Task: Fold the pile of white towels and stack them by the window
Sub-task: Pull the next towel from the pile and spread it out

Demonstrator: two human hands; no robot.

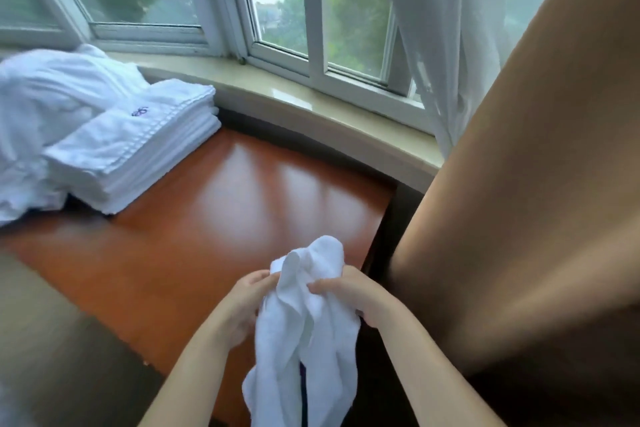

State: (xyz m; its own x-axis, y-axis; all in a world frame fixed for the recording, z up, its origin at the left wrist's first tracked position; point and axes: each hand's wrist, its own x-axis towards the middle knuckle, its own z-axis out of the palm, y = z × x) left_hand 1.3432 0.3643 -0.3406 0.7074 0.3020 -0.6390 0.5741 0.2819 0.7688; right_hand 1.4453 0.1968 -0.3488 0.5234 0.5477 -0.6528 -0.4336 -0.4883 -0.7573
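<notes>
Left hand (242, 302) and right hand (349, 295) grip a crumpled towel (308, 333); folded stack (138, 146) near window (277, 3).

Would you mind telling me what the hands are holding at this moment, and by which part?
Both hands hold one unfolded white towel near its bunched top: the left hand and right hand pinch it from either side; the rest hangs down.

both hands close together, left hand (242, 305) and right hand (349, 298) pinching
</notes>
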